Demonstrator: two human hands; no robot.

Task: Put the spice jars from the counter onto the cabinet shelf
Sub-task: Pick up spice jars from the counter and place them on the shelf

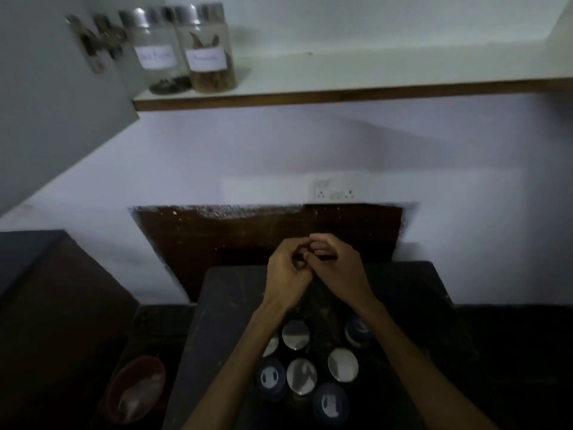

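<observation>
Two jars (pixel 186 48) on shelf (pixel 341 94), hands (pixel 316 268) clasped above counter jars (pixel 310 364)

Silver jar lids (pixel 295 334); white labels (pixel 205 58); white shelf (pixel 341 72).

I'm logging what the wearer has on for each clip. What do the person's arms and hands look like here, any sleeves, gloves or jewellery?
Both the left hand and the right hand are bare, without gloves. The forearms are uncovered to the frame's bottom edge, so no sleeve shows. No watch, bracelet or ring is visible, though the picture is dim and slightly blurred.
</observation>
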